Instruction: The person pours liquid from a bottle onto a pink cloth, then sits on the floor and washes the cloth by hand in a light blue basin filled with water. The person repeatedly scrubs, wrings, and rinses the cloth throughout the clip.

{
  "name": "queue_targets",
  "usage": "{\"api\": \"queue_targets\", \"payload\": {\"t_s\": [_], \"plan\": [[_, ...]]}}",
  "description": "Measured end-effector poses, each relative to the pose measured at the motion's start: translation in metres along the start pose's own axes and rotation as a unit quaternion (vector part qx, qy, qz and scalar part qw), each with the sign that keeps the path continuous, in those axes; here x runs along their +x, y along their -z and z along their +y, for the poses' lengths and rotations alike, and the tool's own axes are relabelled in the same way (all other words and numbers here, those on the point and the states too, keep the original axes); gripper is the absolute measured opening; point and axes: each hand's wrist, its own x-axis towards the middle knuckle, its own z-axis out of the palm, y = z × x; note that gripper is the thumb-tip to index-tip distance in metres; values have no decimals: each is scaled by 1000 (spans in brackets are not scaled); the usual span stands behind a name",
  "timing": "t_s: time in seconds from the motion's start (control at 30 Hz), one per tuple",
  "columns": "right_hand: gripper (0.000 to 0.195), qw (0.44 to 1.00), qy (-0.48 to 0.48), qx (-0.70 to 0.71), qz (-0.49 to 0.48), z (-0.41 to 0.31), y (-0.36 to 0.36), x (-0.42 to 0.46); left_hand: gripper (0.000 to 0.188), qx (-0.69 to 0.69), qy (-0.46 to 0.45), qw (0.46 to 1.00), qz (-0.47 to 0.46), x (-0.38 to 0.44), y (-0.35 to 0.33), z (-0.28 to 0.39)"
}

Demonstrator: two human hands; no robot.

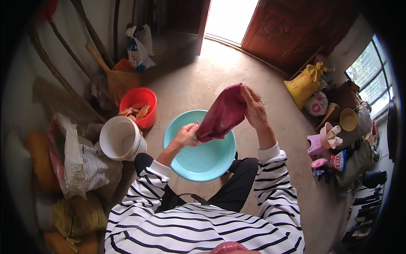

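Note:
A dark maroon cloth (222, 114) hangs stretched at a slant between my two hands, above a light turquoise plastic basin (203, 162). My right hand (254, 106) grips its upper right corner. Lower down, my left hand (185, 135) pinches the cloth's left end over the basin's rim. The basin stands on the concrete floor between my knees, its pale inner bottom partly visible. The cloth covers the basin's far right rim. Whether the basin holds water I cannot tell.
Left of the basin stand a white plastic bucket (119, 138) and a red bucket (152, 108) with scraps inside. Woven sacks (92, 165) and a broom (119, 79) line that side. To the right are a lilac stool (315, 144) and a yellow sack (301, 85). A wooden door (285, 31) stands ajar ahead.

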Motion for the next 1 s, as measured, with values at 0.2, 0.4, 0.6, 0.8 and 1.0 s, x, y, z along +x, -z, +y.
{"api": "queue_targets", "payload": {"t_s": [0.2,0.4,0.6,0.8,1.0], "plan": [[42,953,-26,-278,-118,-57,-23,16,41,114,-475,864,121,1,-12,106],[41,934,-12,-340,-111,-54,-14,20,25,136,-364,915,-108,13,-11,156],[40,924,-112,-336,-143,-37,42,-4,12,169,-442,878,70,-6,17,173],[37,983,-91,-143,-74,-38,66,-23,19,292,-499,791,199,1,21,203],[45,876,-160,-439,-120,-72,35,-22,25,218,-534,771,270,-23,36,248]]}}
